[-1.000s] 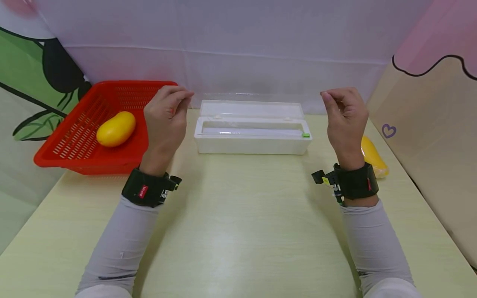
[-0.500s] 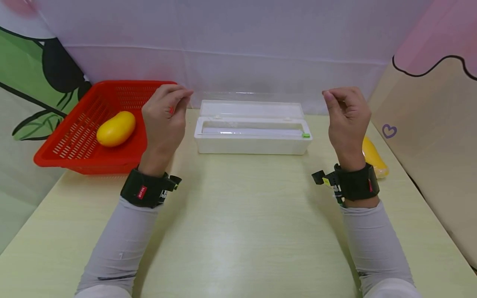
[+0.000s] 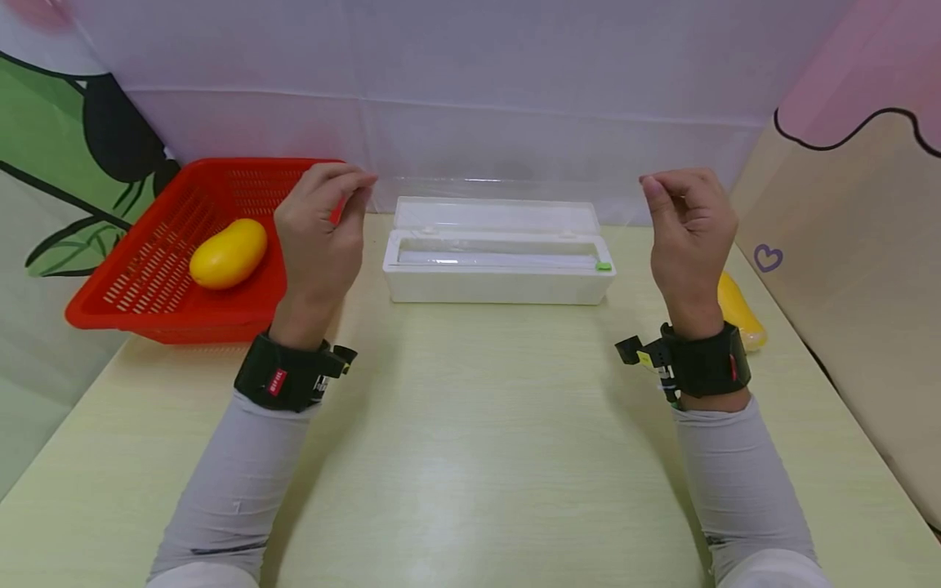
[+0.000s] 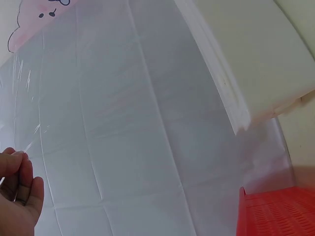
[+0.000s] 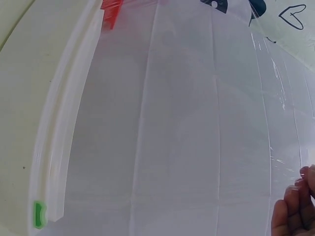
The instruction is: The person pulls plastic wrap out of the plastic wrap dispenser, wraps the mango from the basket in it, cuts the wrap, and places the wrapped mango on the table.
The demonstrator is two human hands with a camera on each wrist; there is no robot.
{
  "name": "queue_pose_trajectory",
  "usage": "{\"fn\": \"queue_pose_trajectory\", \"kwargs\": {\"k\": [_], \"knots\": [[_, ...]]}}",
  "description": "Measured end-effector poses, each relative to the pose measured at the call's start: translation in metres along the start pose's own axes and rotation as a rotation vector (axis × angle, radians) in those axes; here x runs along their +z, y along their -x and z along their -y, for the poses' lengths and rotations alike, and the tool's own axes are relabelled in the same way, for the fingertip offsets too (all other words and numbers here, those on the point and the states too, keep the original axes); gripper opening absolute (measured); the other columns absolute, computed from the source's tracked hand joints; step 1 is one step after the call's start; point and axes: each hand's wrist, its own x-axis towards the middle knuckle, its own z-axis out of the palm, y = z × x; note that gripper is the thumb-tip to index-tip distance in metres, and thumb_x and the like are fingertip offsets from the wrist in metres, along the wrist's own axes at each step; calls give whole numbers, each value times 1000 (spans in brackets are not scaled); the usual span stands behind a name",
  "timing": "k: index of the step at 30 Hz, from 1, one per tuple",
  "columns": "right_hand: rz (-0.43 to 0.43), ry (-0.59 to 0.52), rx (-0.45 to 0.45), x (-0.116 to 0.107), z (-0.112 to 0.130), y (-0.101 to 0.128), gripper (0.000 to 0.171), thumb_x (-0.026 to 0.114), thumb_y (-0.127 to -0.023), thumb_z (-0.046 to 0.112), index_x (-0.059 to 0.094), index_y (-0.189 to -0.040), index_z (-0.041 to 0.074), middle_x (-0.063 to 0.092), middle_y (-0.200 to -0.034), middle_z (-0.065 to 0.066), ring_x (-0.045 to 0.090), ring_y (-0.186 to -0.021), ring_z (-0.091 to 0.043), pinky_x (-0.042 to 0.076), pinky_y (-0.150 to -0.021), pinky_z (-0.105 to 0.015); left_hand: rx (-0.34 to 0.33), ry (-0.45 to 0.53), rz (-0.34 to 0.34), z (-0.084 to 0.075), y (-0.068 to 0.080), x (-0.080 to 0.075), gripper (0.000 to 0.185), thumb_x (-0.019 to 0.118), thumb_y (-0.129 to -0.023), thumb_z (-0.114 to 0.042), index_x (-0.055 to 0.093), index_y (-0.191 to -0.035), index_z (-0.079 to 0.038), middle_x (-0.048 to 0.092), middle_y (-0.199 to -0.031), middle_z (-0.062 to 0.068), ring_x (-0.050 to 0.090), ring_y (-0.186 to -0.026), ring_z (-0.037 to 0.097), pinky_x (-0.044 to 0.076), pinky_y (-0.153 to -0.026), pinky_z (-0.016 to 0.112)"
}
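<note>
A white cling-film dispenser box point(image 3: 500, 282) lies open at the back of the table, with a green cutter tab point(image 3: 604, 266) at its right end. A clear film sheet point(image 3: 500, 186) rises from it, stretched between my hands. My left hand point(image 3: 323, 220) pinches the sheet's upper left corner and my right hand point(image 3: 684, 220) pinches the upper right corner, both raised above the box's ends. In the left wrist view, fingertips point(image 4: 17, 191) hold the film point(image 4: 123, 123) edge. The right wrist view shows fingertips point(image 5: 295, 206) on the film point(image 5: 197, 123) above the box point(image 5: 64, 128).
A red slotted basket point(image 3: 147, 310) at the back left holds a yellow mango point(image 3: 228, 253). Another yellow mango point(image 3: 738, 314) lies on the table behind my right wrist. A white cloth backdrop stands behind; a beige panel point(image 3: 845, 286) borders the right side.
Both hands have drifted slightly apart, the left to the left and the right to the right, still pinching the film. The box and mangoes have not moved.
</note>
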Motion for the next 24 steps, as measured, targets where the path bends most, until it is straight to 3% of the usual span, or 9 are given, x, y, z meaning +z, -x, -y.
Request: {"fn": "queue_pose_trajectory", "kwargs": {"k": [24], "knots": [[-49, -32, -14, 0, 6, 0, 14, 65, -93, -2, 69, -91, -16, 62, -90, 11, 57, -86, -15, 46, -74, -23, 5, -9, -30, -8, -2, -4, 13, 70, -92, -5, 77, -100, 3, 72, -97, 18, 68, -94, 28, 50, -91, 22]]}}
